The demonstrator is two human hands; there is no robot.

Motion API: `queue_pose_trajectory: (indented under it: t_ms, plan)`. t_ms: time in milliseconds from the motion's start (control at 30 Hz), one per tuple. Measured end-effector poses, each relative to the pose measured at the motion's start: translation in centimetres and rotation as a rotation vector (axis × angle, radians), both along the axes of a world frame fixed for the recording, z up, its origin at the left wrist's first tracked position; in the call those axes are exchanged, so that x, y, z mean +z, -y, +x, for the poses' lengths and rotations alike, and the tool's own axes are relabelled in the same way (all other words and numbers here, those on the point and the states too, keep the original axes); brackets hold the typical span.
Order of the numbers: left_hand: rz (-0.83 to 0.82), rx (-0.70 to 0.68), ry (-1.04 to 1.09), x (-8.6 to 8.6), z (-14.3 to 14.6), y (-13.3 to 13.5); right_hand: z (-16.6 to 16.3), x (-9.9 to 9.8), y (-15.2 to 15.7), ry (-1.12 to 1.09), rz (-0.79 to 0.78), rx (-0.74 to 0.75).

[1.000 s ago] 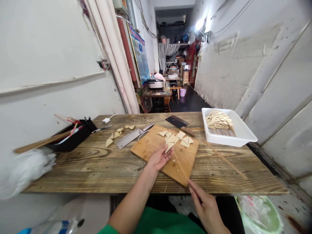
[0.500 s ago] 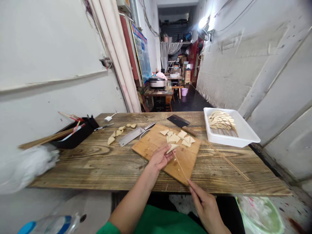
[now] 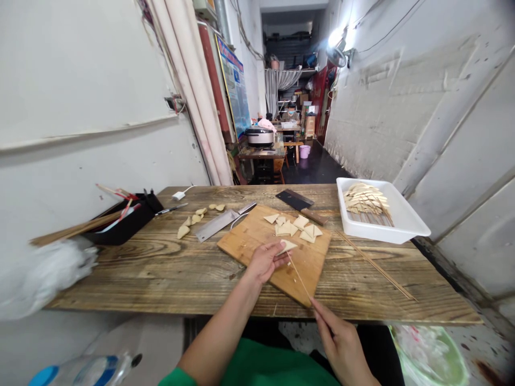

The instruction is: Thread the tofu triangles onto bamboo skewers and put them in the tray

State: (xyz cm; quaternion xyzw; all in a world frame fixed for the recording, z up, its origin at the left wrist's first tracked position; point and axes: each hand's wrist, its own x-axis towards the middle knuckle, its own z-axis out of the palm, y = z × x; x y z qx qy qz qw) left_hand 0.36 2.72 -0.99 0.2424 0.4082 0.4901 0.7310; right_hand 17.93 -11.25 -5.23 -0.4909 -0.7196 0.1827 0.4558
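Note:
Over the wooden cutting board (image 3: pixel 245 238), my left hand (image 3: pixel 263 261) grips a pale triangular slice (image 3: pixel 288 246) between thumb and fingers. My right hand (image 3: pixel 336 332), at the table's front edge, is closed on the lower end of a thin wooden skewer (image 3: pixel 300 277). The skewer slants up to the left, and its far end meets the slice; how deep it sits is hidden. Several more triangular slices (image 3: pixel 285 228) lie loosely grouped at the board's far side. Small crumbs are scattered on the board.
A cleaver (image 3: pixel 219 224) touches the board's left side; a dark-bladed cleaver (image 3: pixel 295 200) lies behind it. Rounded pieces (image 3: pixel 196 218) sit left. At right stand a white tray (image 3: pixel 380 233) of skewered slices and loose skewers (image 3: pixel 378 266). A black box (image 3: pixel 116 230) is far left.
My left hand and the slice have shifted slightly right, and the slice is turned a little. The right hand stays almost in place with the skewer.

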Motion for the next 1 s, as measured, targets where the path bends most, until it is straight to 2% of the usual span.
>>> queue_pose_trajectory:
  t_ms: [567, 733, 1000]
  plan:
    - [0.039, -0.128, -0.007, 0.7, 0.3, 1.5, -0.2, 0.8, 0.2, -0.005, 0.051, -0.006]
    - [0.011, -0.11, 0.025, 1.1, 0.5, 1.7, -0.6, 0.4, 0.1, 0.0, 0.13, 0.006]
    - [0.069, -0.047, 0.027, 2.1, 1.2, 2.3, -1.1, -0.7, -0.1, 0.028, 0.239, 0.007]
